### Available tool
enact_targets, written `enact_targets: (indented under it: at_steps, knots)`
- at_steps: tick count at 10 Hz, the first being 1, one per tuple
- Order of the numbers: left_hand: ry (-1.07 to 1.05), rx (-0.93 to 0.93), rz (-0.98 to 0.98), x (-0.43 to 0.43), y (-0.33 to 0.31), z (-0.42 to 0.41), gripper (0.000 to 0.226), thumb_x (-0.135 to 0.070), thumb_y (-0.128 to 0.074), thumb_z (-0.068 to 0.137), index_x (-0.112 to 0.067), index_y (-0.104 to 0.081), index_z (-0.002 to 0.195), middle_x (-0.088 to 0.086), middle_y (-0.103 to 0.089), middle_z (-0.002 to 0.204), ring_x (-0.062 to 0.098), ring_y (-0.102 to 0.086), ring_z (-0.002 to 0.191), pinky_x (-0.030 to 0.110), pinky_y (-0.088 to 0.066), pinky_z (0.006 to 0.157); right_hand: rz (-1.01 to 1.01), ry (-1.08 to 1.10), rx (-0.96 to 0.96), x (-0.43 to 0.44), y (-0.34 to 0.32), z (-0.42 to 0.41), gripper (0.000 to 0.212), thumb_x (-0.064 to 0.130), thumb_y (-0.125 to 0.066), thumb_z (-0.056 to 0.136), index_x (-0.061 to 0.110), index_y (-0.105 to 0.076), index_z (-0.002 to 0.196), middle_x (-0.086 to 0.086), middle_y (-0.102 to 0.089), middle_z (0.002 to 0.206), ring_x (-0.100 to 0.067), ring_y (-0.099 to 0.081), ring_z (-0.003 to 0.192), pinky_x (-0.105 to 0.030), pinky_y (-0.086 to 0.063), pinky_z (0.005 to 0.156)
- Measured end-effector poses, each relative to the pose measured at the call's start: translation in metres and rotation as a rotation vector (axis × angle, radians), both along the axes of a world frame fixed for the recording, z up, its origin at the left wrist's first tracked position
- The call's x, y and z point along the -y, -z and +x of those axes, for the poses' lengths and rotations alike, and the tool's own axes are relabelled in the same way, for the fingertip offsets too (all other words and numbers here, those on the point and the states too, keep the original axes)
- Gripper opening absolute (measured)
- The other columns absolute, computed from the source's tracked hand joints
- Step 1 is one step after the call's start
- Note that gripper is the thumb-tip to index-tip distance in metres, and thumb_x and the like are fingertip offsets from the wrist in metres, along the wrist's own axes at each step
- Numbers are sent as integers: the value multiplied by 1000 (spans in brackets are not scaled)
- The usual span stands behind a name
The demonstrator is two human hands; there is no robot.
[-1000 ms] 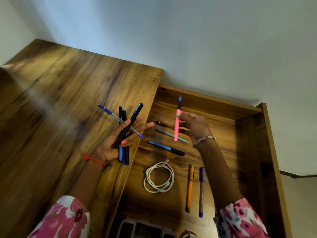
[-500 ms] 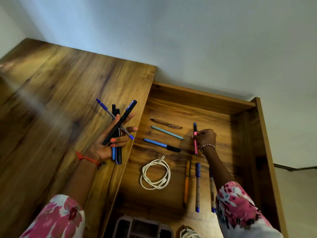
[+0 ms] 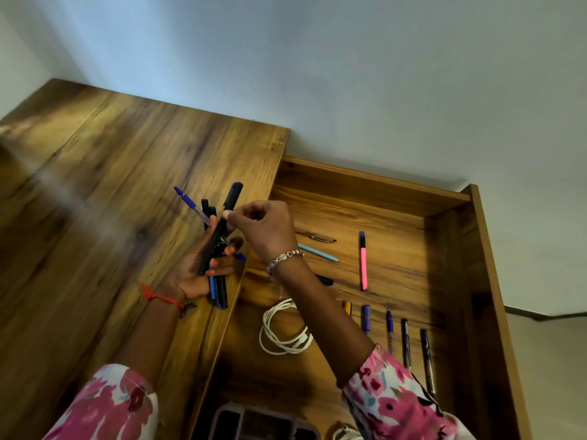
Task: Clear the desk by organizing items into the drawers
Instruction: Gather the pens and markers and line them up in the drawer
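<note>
My left hand (image 3: pixel 197 265) is held over the tabletop (image 3: pixel 104 192) at its edge by the open drawer (image 3: pixel 451 281), fingers curled round a bunch of pens (image 3: pixel 219 249) that fan out upward, a blue-capped one slanting left and a black marker (image 3: pixel 222 230) leaning right. My right hand (image 3: pixel 263 228) has crossed over from the drawer side, and its thumb and fingertips are pinched on the black marker partway up its barrel. Inside the drawer, a brown pen (image 3: pixel 314 235) and a light blue pen (image 3: pixel 317 252) lie near my right wrist, with the black end of another pen showing just past my forearm. A pink pen (image 3: pixel 363 262) lies farther right, roughly upright in the view. Below it is a row of pens (image 3: pixel 397 335) side by side, partly hidden by my sleeve (image 3: pixel 394 398). A coiled white cable (image 3: pixel 279 331) rests on the drawer floor under my forearm. A grey tray (image 3: pixel 263 423) shows at the bottom edge.
</note>
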State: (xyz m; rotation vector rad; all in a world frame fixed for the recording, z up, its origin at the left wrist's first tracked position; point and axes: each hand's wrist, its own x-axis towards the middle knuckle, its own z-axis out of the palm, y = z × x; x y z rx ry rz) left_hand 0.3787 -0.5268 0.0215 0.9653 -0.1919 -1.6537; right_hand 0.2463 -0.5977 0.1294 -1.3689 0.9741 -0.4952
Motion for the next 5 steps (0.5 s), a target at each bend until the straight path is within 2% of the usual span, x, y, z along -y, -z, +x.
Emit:
enact_targets:
  at_steps: [1,2,3,4,5]
  knots:
    - [-23,155,4,-2,2,-2,62,-73,-74,50,-24,-55,82,-6,-47,58,6,-43,31,11,-34,31,61,4,8,-1,2,1,26,15,-68,82,-11,-65,87,-6,-62,64,0,-50,32,-8,-39,34]
    - [6,91,-8,-2,-7,-10,63,-67,-83,39,-21,-59,75,-3,-50,55,6,-45,31,13,-36,31,180,-9,42,-2,2,0,26,11,-67,82,-11,-63,94,-10,-61,66,-4,-48,28,-13,-39,32]
    - [104,-312,-227,-1,-16,-14,38,-45,-69,77,-10,-69,93,9,-66,75,10,-59,48,17,-47,43,202,98,133,13,1,-3,22,9,-64,84,-6,-64,101,-2,-60,67,-7,-55,49,-16,-45,44]
    - [65,-227,-235,-1,-22,-14,33,-43,-70,72,-19,-73,93,3,-67,72,5,-53,39,10,-40,34,171,256,226,55,2,-18,20,13,-57,89,3,-64,105,1,-61,78,-11,-57,68,-25,-50,62]
    - [44,-211,-212,-4,-25,-14,33,-41,-75,66,-18,-74,89,5,-66,68,3,-47,31,10,-36,29,-33,341,77,102,20,-39,23,11,-52,92,3,-62,111,2,-59,76,-11,-57,64,-18,-48,56]
